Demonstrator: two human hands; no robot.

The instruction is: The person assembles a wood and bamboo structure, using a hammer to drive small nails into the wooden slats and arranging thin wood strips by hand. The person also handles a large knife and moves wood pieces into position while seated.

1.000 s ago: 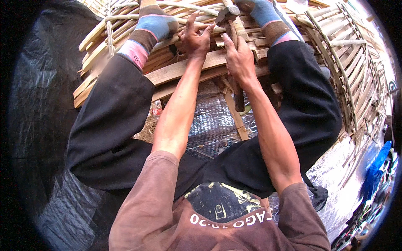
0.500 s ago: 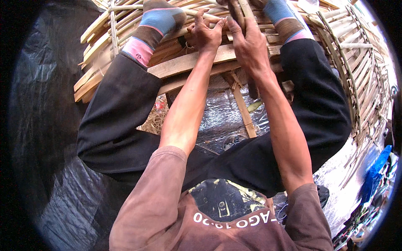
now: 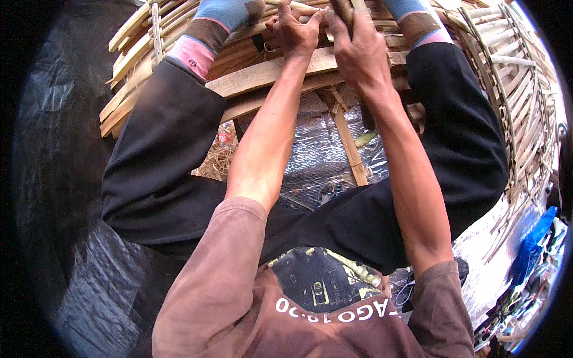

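Both my hands meet at the top edge over a bed of split bamboo strips (image 3: 262, 74). My left hand (image 3: 296, 36) is closed with its thumb toward the right hand, beside a pale strip; whether it grips that strip is hard to see. My right hand (image 3: 364, 53) is wrapped round a long dark brown tool (image 3: 342, 8) with a pale wooden strip (image 3: 359, 6) lying along it. The picture's edge cuts off the upper part of both. A dark, rounded end (image 3: 367, 116) shows below my right wrist; I cannot tell if it belongs to the same tool.
My socked feet (image 3: 218, 15) rest on the slats, legs bent either side. A woven bamboo lattice (image 3: 519, 77) curves along the right. Silver foil sheeting (image 3: 310, 143) and a wooden crosspiece (image 3: 348, 143) lie below my arms. Black plastic sheeting (image 3: 54, 179) covers the left.
The whole view has shifted slightly, so the hands and feet sit higher in the picture. The tool in my right hand shows less at the top. Both hands keep nearly the same grip.
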